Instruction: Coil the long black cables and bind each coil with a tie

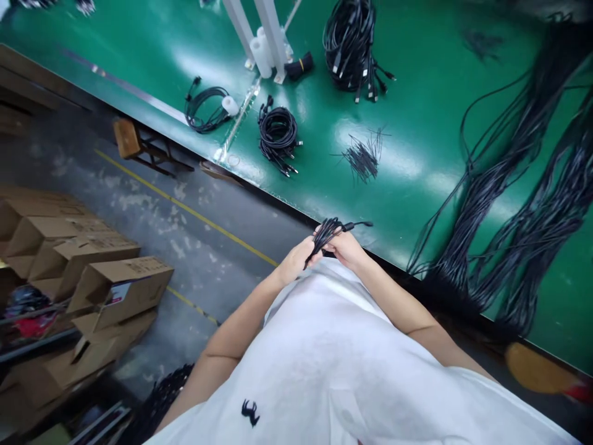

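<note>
Close to my body, at the near edge of the green table, a coiled black cable [328, 235] is held between both hands. My left hand [299, 258] is closed around the coil's left side. On the other side, my right hand [347, 247] is closed on it too, and a cable end with a connector sticks out to the right past its fingers. Parts of the fingers are hidden behind the coil. Beyond the hands on the table lie a stack of coiled cables [278, 131] and a loose pile of short black ties [362, 159].
Long bundles of black cable [500, 210] cover the table's right side. A large cable heap [349, 46] lies at the back. Left of centre are another coil [204, 110], a white roll [230, 105] and a metal stand [273, 37]. Cardboard boxes [123, 287] and a wooden stool [127, 139] stand on the floor.
</note>
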Available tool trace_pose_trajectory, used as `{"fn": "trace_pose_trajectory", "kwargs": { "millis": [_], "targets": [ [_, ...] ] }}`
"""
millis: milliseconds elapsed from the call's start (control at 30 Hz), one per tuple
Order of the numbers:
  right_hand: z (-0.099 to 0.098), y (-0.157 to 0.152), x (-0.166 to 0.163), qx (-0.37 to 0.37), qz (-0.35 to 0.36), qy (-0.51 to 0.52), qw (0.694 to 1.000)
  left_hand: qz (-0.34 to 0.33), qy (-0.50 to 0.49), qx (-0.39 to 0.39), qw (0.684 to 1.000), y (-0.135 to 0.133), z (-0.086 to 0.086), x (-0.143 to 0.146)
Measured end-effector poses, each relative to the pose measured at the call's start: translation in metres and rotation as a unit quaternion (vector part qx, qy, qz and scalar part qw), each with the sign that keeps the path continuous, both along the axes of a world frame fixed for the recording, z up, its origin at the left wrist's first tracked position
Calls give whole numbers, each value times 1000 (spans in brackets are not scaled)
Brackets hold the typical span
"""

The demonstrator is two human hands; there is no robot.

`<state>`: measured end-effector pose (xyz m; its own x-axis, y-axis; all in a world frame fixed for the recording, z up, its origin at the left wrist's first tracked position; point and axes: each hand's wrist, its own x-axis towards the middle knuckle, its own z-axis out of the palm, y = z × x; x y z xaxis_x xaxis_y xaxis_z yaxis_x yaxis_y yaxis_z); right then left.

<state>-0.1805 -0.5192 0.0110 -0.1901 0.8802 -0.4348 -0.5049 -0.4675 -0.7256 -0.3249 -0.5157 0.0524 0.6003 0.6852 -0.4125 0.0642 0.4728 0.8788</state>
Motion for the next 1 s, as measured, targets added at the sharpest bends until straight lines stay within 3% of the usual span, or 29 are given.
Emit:
{"fn": "trace_pose_trajectory", "kwargs": {
  "millis": [100,200,267,300,333,400,500,567,600,667,800,1000],
  "targets": [
    [7,2,-3,26,-24,-11,999,106,-2,58,993,-5,-2,-9],
    [10,-8,-8,71,16,-83,994,119,42,109,986,-9,-1,-17],
    [13,-16,-12,149,38,-207,966,102,84,152,980,-10,0,-23],
    [15,-19,-13,205,41,-295,932,99,108,172,974,-11,1,-25],
    [18,-21,-12,267,44,-390,880,99,135,190,967,-12,1,-27],
    [24,-22,-9,398,62,-548,733,96,188,225,951,-14,3,-30],
    [35,-13,-1,566,139,-633,510,79,224,266,934,-14,4,-31],
    [42,-3,2,629,193,-632,409,67,217,259,939,-12,4,-32],
    [45,1,3,642,220,-631,377,60,207,239,947,-11,3,-33],
    [49,7,2,650,268,-623,342,47,170,172,969,-7,0,-36],
    [56,8,0,663,308,-606,313,63,70,42,995,-2,-5,-40],
    [66,4,-1,624,322,-653,285,82,31,1,996,0,-6,-33]
  ]
}}
